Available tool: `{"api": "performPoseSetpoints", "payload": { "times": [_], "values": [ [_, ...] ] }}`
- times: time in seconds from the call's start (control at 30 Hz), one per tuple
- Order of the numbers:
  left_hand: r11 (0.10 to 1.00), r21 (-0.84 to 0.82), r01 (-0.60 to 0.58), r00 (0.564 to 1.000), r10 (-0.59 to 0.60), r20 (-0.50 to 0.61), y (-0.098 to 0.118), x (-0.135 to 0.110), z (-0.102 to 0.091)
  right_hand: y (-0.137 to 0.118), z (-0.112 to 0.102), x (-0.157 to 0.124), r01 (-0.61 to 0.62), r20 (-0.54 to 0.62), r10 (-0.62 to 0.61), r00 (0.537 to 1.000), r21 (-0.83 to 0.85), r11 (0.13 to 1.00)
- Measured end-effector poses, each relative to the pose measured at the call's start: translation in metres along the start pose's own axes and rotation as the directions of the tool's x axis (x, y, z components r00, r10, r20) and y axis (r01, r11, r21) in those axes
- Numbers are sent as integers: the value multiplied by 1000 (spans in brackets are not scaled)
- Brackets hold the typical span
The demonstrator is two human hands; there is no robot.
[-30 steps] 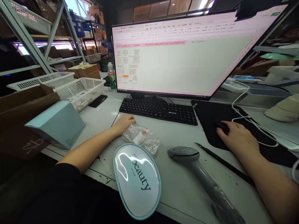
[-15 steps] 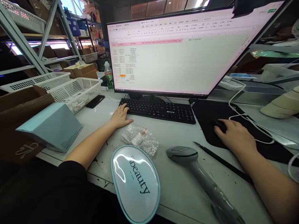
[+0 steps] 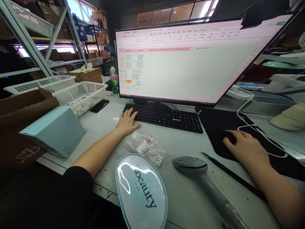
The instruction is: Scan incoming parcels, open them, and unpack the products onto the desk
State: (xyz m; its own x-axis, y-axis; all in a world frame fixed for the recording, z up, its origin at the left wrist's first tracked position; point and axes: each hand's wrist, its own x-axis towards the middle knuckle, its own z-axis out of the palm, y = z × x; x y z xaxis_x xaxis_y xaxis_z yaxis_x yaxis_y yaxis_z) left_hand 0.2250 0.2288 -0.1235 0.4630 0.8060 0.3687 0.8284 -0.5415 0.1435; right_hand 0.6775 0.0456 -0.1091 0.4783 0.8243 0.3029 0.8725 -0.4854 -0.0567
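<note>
My left hand (image 3: 127, 123) lies with its fingers spread on the left end of a black keyboard (image 3: 166, 117). On a black mouse pad (image 3: 212, 127), my right hand (image 3: 246, 148) is wrapped over a black computer mouse (image 3: 230, 137). A large monitor (image 3: 190, 70) behind the keyboard shows a spreadsheet with a pink header row and one orange cell. Just below my left hand lies a clear bubble-wrap bag (image 3: 145, 147) with something white inside. A grey handheld barcode scanner (image 3: 190, 163) and a pale blue oval case (image 3: 141, 190) lettered "beauty" are between my forearms.
A light blue box (image 3: 54, 130) leans by a brown carton (image 3: 21, 111) on the left. White perforated baskets (image 3: 90, 95), a phone (image 3: 99, 106) and a green-labelled bottle (image 3: 114, 81) stand behind. A long thin black tool (image 3: 231, 175) and a white cable (image 3: 274, 152) lie at right.
The whole view has shifted slightly, so everything sits a little lower and further right. My left hand stays on the keyboard and my right hand on the mouse.
</note>
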Motion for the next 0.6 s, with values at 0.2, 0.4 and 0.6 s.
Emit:
{"api": "performPoseSetpoints", "payload": {
  "times": [0.2,0.4,0.6],
  "values": [
    [999,-37,17,999,-15,44,-2,0,0,-4,-4,0,-33,33,32,999,45,998],
    [999,-38,10,999,-9,33,-1,-1,0,0,1,2,-19,11,18,1000,57,998],
    [999,-44,6,999,-5,36,0,-2,-1,3,2,3,-16,31,16,999,21,1000]
  ]
}}
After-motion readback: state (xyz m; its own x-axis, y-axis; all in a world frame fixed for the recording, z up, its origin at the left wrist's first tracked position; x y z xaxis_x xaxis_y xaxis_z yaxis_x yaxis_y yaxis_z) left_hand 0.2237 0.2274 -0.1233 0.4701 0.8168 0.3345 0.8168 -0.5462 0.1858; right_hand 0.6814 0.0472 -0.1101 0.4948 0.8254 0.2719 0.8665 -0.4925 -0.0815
